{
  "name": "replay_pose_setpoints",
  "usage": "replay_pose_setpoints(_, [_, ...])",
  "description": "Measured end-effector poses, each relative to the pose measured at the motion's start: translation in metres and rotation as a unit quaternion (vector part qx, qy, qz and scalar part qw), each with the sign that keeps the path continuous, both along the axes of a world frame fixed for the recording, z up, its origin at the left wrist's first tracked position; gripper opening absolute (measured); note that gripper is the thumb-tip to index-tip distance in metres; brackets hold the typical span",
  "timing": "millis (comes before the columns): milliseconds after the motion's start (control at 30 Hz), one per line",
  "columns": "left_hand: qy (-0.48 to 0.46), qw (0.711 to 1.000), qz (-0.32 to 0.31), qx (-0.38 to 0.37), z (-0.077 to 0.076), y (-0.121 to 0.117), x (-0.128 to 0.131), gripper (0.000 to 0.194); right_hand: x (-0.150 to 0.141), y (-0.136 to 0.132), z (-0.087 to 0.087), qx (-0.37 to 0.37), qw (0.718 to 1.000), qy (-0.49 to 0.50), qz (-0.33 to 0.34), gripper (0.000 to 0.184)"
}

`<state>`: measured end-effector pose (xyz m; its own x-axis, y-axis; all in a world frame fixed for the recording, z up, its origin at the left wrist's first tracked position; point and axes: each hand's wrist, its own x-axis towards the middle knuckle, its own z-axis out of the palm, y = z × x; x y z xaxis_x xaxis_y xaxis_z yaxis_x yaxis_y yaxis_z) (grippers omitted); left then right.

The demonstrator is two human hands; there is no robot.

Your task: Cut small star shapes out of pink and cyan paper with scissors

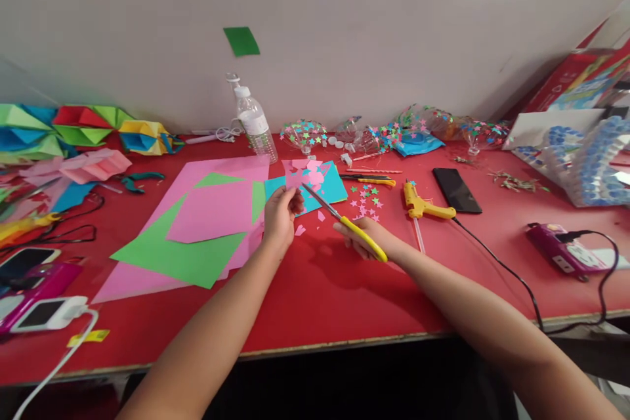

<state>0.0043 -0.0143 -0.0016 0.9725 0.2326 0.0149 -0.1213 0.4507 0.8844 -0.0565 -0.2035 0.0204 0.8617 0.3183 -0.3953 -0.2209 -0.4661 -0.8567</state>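
Note:
My right hand is closed on the yellow handles of a pair of scissors, whose blades point up and left. My left hand is closed in a pinch by the blade tips; what it pinches is too small to make out. Beyond the blades, pink paper scraps lie on a blue sheet. Right of them is a scatter of small paper stars, mostly pink and green. Left of my left hand, pink paper rests on a green sheet over a larger pink sheet.
A yellow glue gun, a black phone and a box cutter lie right of centre. A clear bottle leans near the partition. Star-covered plastic pieces line the back. A purple power strip sits far right.

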Motion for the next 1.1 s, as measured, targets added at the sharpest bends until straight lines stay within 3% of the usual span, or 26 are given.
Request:
replay_pose_setpoints(133, [-0.019,0.998,0.047,0.032,0.006,-0.005,0.002,0.018,0.004,-0.001,0.012,-0.007,1.000,-0.002,-0.007,0.057])
replay_pose_setpoints(333, [-0.057,0.996,0.047,0.042,0.021,-0.008,0.007,0.018,0.007,-0.005,0.027,0.009,1.000,-0.019,0.019,0.059])
replay_pose_setpoints(600, [-0.080,0.991,0.001,0.109,0.001,0.000,-0.010,0.019,-0.005,-0.025,0.007,-0.018,0.997,-0.038,0.062,0.057])
replay_pose_setpoints(733, [-0.079,0.992,0.010,0.096,0.003,0.001,-0.011,0.020,-0.006,-0.027,0.005,-0.014,0.996,-0.044,0.071,0.055])
replay_pose_setpoints(900, [-0.066,0.996,-0.025,0.046,0.005,0.001,-0.012,0.020,-0.010,-0.026,0.009,-0.025,0.994,-0.036,0.104,0.058])
replay_pose_setpoints(1100, [-0.071,0.996,-0.015,0.050,0.007,0.002,-0.014,0.019,-0.016,-0.023,0.007,-0.010,0.993,-0.047,0.108,0.064])
